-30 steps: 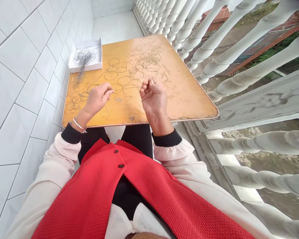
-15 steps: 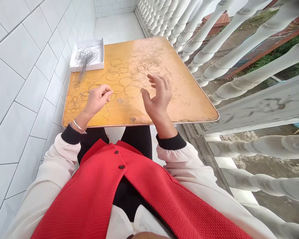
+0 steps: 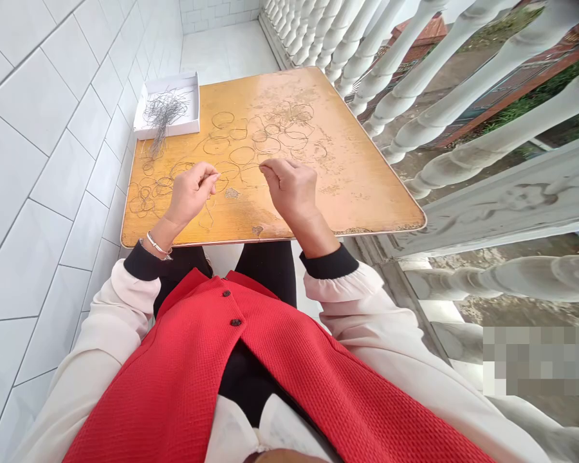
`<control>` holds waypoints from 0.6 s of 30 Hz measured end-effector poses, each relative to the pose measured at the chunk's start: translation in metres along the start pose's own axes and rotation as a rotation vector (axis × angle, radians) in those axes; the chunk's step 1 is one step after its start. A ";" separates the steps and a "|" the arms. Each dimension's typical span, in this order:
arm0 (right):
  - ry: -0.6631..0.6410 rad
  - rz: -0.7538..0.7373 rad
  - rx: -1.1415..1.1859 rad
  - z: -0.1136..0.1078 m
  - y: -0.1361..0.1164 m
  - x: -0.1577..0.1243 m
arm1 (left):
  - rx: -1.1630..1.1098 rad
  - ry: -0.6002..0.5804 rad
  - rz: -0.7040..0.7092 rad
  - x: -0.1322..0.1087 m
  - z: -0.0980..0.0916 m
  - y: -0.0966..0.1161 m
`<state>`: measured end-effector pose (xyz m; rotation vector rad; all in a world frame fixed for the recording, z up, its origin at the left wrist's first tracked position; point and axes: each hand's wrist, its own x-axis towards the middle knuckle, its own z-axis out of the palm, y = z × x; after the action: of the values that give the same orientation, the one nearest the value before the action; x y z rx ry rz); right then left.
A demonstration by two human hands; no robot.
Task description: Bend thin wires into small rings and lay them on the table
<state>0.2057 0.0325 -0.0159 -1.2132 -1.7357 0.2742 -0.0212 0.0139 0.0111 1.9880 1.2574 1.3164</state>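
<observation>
My left hand [image 3: 191, 191] hovers over the near left of the worn wooden table [image 3: 367, 193], fingers pinched on a thin wire whose loop trails below it. My right hand [image 3: 290, 186] is closed in a pinch just to the right, knuckles up, about level with the left. What its fingertips hold is too fine to make out. Several thin wire rings [image 3: 251, 138] lie spread on the table beyond both hands. More wire rings [image 3: 147, 193] are piled at the left edge.
A white shallow box [image 3: 189, 87] holding a bundle of straight wires [image 3: 161, 112] sits at the table's far left corner. A white tiled wall runs along the left. A white balustrade [image 3: 415, 122] stands close on the right.
My right hand went from a loose fist to spread fingers half a second ago, then closed into a pinch and moved left toward the left hand. The left hand stayed put.
</observation>
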 end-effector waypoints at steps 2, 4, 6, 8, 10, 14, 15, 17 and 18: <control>0.105 0.198 0.325 0.011 -0.007 -0.002 | -0.049 0.045 -0.047 -0.002 0.010 -0.001; 0.137 0.383 0.626 0.023 -0.016 -0.003 | -0.107 0.099 -0.099 -0.002 0.021 -0.003; 0.135 0.501 0.797 0.031 -0.024 -0.003 | -0.157 0.159 -0.142 -0.002 0.030 -0.004; 0.126 0.560 0.868 0.035 -0.032 -0.003 | -0.186 0.211 -0.170 -0.001 0.036 -0.005; 0.107 0.586 0.894 0.036 -0.037 -0.003 | -0.209 0.235 -0.187 0.000 0.039 -0.005; 0.060 0.584 0.909 0.034 -0.040 -0.006 | -0.275 0.171 -0.247 0.001 0.035 -0.005; 0.044 0.579 0.911 0.034 -0.039 -0.007 | -0.289 0.150 -0.264 0.002 0.033 -0.006; 0.009 0.577 0.912 0.036 -0.039 -0.008 | -0.320 0.132 -0.290 0.002 0.031 -0.006; -0.004 0.582 0.914 0.038 -0.039 -0.009 | -0.338 0.136 -0.301 0.002 0.031 -0.006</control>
<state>0.1520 0.0183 -0.0157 -0.9608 -0.9848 1.2545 0.0039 0.0223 -0.0067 1.4385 1.2402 1.4198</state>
